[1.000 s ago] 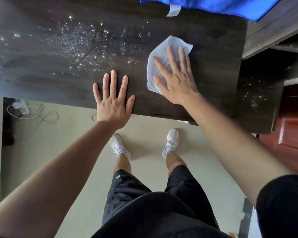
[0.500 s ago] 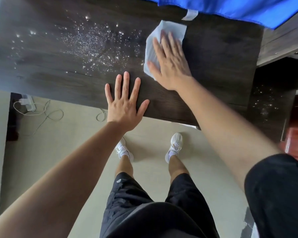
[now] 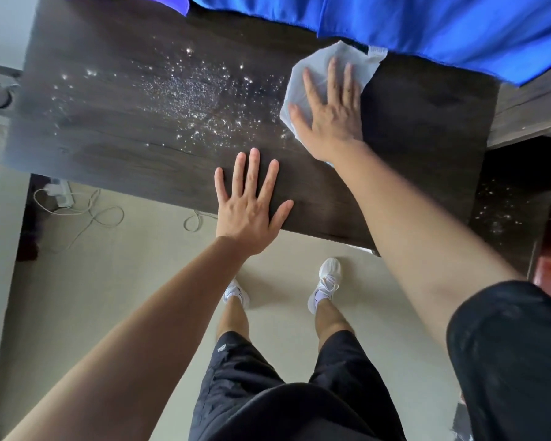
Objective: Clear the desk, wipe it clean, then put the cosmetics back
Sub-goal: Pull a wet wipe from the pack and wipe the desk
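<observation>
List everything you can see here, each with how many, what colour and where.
desk: one, dark brown, across the upper half
glistening specks: many, whitish, on the desk left of the wipe
wipe: one, white, near the desk's far edge
fabric: one, blue, over the desk's far edge
side surface: one, dark, right of the desk, specked
power strip: one, white, floor at left
cable: white, looped on the floor, count unclear
floor: one, beige, below the desk
shoes: two, white, on the floor
shorts: one, black, bottom centre
left hand: one, flat on the desk's near edge
right hand: one, flat on the wipe, pressing it
</observation>
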Action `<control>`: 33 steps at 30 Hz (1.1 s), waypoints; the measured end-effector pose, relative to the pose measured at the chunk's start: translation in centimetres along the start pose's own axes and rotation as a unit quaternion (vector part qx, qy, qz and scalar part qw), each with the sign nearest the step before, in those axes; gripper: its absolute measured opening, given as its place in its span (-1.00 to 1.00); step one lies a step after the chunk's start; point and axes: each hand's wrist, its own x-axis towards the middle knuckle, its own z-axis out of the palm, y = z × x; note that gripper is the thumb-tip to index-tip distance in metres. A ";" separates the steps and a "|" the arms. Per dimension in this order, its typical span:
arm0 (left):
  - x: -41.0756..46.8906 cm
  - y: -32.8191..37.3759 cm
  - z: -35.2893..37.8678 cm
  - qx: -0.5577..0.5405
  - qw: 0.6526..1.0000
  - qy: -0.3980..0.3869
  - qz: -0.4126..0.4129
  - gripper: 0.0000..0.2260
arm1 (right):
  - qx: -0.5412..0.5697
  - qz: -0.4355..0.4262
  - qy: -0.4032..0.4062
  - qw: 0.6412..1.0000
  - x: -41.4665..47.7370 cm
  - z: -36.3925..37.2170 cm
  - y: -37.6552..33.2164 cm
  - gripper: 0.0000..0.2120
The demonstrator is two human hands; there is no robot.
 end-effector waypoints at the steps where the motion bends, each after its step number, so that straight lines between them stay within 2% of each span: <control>1: 0.1 0.0 -0.3 -0.008 1.000 -0.009 0.005 -0.34 | -0.005 -0.020 -0.002 1.000 -0.9 0.2 -0.2 -0.30; 3: -0.2 -0.4 -0.8 -0.015 0.999 -0.023 0.018 -0.32 | -0.021 -0.055 -0.010 0.998 -3.5 1.0 0.6 -0.32; 6: 0.1 -2.6 -1.9 -0.022 1.000 -0.016 0.001 -0.30 | -0.023 -0.056 -0.016 0.998 -6.4 1.3 3.3 -0.33; 11: 0.9 -10.9 -4.1 -0.031 0.988 -0.017 -0.147 -0.08 | -0.001 0.027 -0.018 0.999 -3.9 0.3 3.2 -0.31; 14: 0.7 -14.2 -4.5 -0.025 0.981 -0.048 -0.185 0.06 | 0.021 0.065 0.001 0.998 -1.1 0.2 -0.2 -0.31; 16: 0.5 -14.8 -4.3 -0.025 0.982 -0.053 -0.181 0.06 | 0.017 0.035 0.010 0.999 -0.5 0.5 -3.4 -0.29; 20: 0.6 -14.4 -4.6 -0.021 0.982 -0.049 -0.180 0.04 | 0.000 -0.085 0.012 0.996 -3.8 2.2 -9.1 -0.32; 24: 0.8 -14.5 -4.6 -0.021 0.983 -0.049 -0.176 0.04 | -0.018 -0.170 0.012 0.985 -7.0 2.9 -5.9 -0.35; 26: 0.7 -14.5 -4.5 -0.024 0.983 -0.046 -0.176 0.03 | -0.019 -0.122 0.018 0.992 -5.9 2.3 -2.5 -0.35; 30: 0.8 -14.8 -3.9 -0.024 0.984 -0.036 -0.173 0.00 | 0.008 0.091 0.014 0.996 0.2 -0.1 1.5 -0.30; 33: 0.9 -14.9 -3.8 -0.026 0.984 -0.032 -0.174 0.00 | 0.027 0.113 0.017 0.993 4.0 -1.2 -2.4 -0.27</control>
